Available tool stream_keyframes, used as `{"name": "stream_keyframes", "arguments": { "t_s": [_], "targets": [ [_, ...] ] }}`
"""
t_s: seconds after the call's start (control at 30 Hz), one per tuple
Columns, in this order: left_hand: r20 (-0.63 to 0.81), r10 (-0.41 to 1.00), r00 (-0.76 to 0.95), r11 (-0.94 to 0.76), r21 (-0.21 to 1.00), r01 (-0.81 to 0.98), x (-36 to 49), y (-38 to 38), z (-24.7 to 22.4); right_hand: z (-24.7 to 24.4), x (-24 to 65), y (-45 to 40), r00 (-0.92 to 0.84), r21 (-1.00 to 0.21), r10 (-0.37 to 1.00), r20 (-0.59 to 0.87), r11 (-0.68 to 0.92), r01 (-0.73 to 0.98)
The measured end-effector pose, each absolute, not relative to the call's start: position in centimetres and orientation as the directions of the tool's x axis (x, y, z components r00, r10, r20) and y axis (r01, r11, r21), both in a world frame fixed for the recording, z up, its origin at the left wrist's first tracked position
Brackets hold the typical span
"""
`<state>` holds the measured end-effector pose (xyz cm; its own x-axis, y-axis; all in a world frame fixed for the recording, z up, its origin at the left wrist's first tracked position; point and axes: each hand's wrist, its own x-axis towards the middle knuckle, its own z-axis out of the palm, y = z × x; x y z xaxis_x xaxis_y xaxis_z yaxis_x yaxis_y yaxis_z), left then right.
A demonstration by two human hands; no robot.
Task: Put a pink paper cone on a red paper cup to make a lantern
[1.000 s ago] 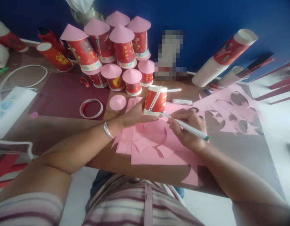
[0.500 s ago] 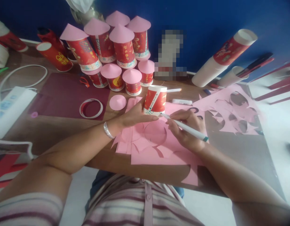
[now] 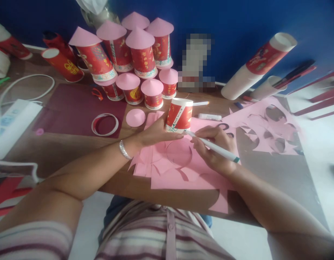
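My left hand (image 3: 163, 131) is closed round the lower left of a red paper cup (image 3: 179, 115) with a white rim and a slanting white strip. Green line patterns run along the cup's white base band. A white marker (image 3: 217, 148) with a green end is gripped in my right hand (image 3: 217, 144). Its tip meets, or nearly meets, the base band at the lower right. Below both hands lie pink paper sheets (image 3: 167, 180) with a curved cut in them. Dark scissor handles (image 3: 224, 126) show just behind my right hand.
Red paper lanterns with pink cone tops (image 3: 141, 54) stand stacked at the back. A pink cone (image 3: 135, 117) and a paper ring (image 3: 104, 125) lie to the left. A capped marker (image 3: 209, 117) rests behind; cut pink scraps (image 3: 267, 122) and a tall tube (image 3: 259, 66) are right.
The cup has turned very slightly in my left hand and shifted a touch to the right. The marker stays at its base band, with barely any movement of my right hand.
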<state>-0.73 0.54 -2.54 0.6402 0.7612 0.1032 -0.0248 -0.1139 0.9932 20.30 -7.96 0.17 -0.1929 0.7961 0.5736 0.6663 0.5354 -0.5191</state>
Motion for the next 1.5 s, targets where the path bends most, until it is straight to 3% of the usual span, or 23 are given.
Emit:
{"name": "stream_keyframes", "arguments": {
  "t_s": [0.63, 1.5],
  "targets": [
    [0.105, 0.763, 0.638, -0.107, 0.994, -0.036, -0.69, 0.56, -2.54, 0.32, 20.54, -7.92, -0.188, -0.537, 0.828, 0.528, 0.497, 0.682],
    [0.101, 0.767, 0.634, -0.098, 0.994, -0.040, -0.78, 0.49, -2.62, 0.30, 20.48, -8.00, -0.206, -0.516, 0.795, 0.571, 0.543, 0.663]
  ]
}}
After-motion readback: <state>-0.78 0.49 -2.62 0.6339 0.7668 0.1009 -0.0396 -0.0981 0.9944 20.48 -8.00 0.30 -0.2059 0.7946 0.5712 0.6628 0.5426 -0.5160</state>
